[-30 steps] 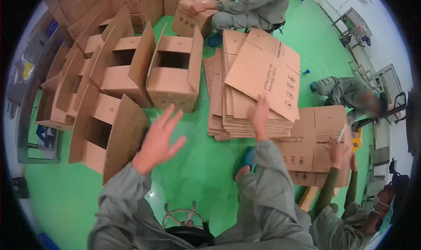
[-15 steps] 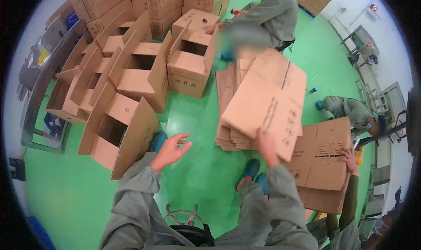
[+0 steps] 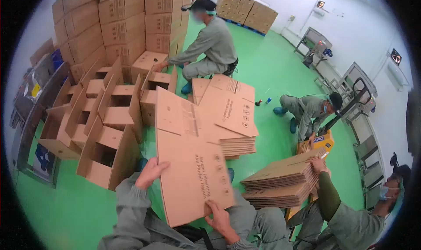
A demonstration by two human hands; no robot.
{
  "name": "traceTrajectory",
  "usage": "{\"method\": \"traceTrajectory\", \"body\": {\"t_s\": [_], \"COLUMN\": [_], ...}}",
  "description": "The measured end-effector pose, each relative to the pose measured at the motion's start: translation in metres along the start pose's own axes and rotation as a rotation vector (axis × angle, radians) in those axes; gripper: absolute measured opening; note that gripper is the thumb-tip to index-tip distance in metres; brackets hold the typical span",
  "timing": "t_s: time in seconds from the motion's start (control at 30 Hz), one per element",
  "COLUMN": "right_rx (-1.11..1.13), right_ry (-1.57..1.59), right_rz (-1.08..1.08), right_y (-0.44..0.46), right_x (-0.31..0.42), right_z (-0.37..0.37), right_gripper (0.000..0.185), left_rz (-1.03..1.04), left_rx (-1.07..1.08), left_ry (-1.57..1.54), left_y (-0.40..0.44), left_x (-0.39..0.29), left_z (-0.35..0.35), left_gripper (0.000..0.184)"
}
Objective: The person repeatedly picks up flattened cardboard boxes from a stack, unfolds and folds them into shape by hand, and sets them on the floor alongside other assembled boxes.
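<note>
Green floor (image 3: 272, 48) all round, open boxes (image 3: 125, 156) at 10 o'clock. Left hand (image 3: 150, 173) part-closed on the near left edge of the flat box (image 3: 186, 162), thumb in front, other fingertips hidden. Flat box tilted at 7 o'clock; right hand (image 3: 221, 221) pinching its lower edge, fingers (image 3: 211, 205) in front. Best steadied evenly, without creasing, far end clear of the stack (image 3: 239, 147) at 1 o'clock.

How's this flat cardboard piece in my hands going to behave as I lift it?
The cardboard piece looks fairly stiff, since it stays nearly flat between your left hand and right hand. It is probably light for its size, being thin and gripped just at its edges. The creases across it may let it flex or fold.
</note>
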State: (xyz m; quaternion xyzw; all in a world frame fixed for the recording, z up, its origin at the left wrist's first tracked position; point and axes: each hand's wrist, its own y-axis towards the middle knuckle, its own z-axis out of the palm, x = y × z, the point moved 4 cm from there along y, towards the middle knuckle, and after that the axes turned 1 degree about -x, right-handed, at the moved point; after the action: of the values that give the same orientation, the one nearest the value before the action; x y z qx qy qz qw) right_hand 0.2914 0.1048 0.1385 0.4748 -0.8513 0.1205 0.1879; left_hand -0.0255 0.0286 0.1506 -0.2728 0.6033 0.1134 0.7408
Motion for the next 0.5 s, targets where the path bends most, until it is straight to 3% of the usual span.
{"method": "traceTrajectory", "body": {"t_s": [0.07,0.1,0.17,0.2,0.23,0.3,0.33,0.4,0.5], "right_rx": [0.170,0.165,0.385,0.452,0.452,0.303,0.301,0.296,0.378], "right_ry": [0.419,0.423,0.677,0.940,0.953,1.115,1.123,0.903,0.889], "right_rz": [0.012,0.000,-0.145,-0.119,-0.125,-0.122,-0.128,0.106,0.257], "right_y": [-0.006,-0.007,-0.010,-0.008,-0.005,0.005,0.011,0.032,0.045], "right_x": [0.005,0.015,0.051,0.060,0.071,0.089,0.090,0.071,0.020], "right_z": [0.016,0.014,0.015,0.023,0.030,0.038,0.048,0.080,0.151], "right_gripper": [0.077,0.077,0.083,0.088,0.088,0.090,0.090,0.089,0.088], "left_rz": [0.286,0.293,0.340,0.343,0.340,0.078,0.065,-0.011,-0.172], "left_rx": [-0.136,-0.143,-0.417,-0.399,-0.400,-0.408,-0.402,-0.366,-0.271], "left_ry": [0.360,0.368,0.585,0.704,0.717,0.908,0.932,0.945,0.936], "left_y": [-0.052,-0.077,-0.116,-0.116,-0.112,-0.095,-0.077,-0.043,0.001], "left_x": [-0.051,-0.069,-0.098,-0.086,-0.079,-0.053,-0.031,0.021,0.095], "left_z": [0.013,0.027,0.046,0.049,0.052,0.056,0.051,0.043,0.040], "left_gripper": [0.045,0.045,0.050,0.067,0.067,0.071,0.074,0.073,0.071]}}
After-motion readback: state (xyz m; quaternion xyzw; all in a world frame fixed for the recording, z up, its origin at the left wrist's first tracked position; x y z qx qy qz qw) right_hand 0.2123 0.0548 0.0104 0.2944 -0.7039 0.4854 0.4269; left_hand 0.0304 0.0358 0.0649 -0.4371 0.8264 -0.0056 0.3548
